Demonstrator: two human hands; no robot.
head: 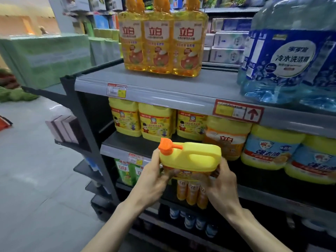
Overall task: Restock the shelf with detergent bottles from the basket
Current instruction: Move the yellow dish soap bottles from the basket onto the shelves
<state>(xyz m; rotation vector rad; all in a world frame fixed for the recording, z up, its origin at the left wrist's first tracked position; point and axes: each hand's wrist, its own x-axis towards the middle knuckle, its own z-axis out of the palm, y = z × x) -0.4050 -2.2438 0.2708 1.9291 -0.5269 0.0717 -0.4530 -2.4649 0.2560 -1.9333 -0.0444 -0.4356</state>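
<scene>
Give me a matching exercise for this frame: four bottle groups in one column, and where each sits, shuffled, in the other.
Things:
1. yellow jug with orange cap
2. three orange pump bottles
3. big blue bottles
4. row of yellow jugs

Places:
A. top shelf, right side
B. second shelf, left side
C. held between left hand and right hand, in front of the shelves
D. top shelf, left of the blue ones

Pairs: 1-C, 2-D, 3-A, 4-B
</scene>
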